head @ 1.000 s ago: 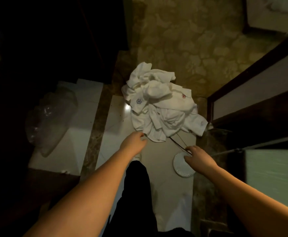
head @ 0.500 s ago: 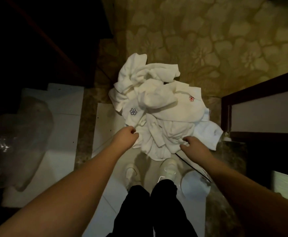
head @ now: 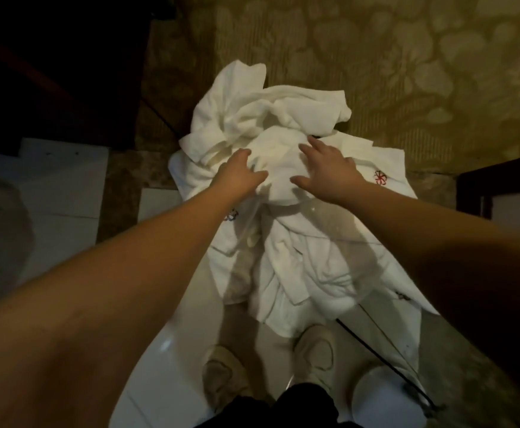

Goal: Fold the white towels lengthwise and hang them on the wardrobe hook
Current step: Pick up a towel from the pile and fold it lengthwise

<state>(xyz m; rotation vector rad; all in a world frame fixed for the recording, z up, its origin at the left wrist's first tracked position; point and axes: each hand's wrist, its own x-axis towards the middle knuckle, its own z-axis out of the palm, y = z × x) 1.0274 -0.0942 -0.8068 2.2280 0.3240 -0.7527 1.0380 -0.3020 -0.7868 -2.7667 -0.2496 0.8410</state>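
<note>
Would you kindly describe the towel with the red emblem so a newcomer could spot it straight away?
Start at the heap of white towels on the floor, where pale tile meets patterned carpet. Go to the heap's right edge, just beyond the right hand. The towel with the red emblem lies flat there; its red stitched flower sets it apart from the blue-marked towel under the left forearm.

Towel heap [head: 283, 230] fills the middle floor, both hands upon its crown: left hand [head: 237, 174], right hand [head: 329, 171]. Open carpet [head: 407, 72] lies beyond it and bare tile [head: 67, 193] to its left. Dark frame [head: 499, 186] bounds the right; shoes [head: 314, 350], round white object [head: 382, 396] and cord [head: 385, 362] crowd the near edge.
</note>
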